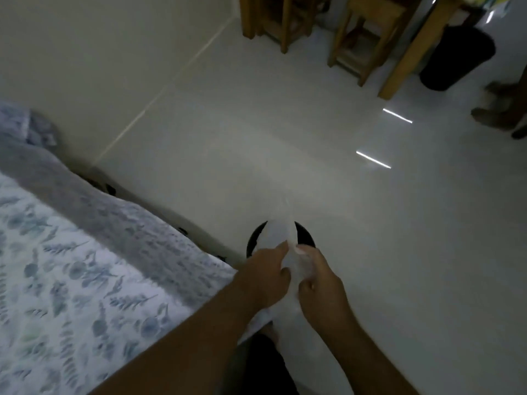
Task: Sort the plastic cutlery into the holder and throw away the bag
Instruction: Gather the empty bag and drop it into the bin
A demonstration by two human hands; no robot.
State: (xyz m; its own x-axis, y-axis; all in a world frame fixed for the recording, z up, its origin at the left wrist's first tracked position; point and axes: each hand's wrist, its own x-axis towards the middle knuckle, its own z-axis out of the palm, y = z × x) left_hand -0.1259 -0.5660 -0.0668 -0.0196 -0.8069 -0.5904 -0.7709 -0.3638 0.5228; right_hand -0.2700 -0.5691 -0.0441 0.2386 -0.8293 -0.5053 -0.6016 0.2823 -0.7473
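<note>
- Head view: the left hand (pixel 266 276) and right hand (pixel 319 283) both pinch the clear plastic bag (pixel 281 238), fingers curled, likely bunching it for disposal.
- It hangs above a dark round bin (pixel 306 236) on the floor, beside the bed (pixel 85 252).

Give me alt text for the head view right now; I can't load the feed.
Both hands, left hand and right hand, grip a clear plastic bag above a round black bin on a glossy white floor. A bed with a leaf-print cover fills the left; wooden furniture legs stand beyond.
</note>
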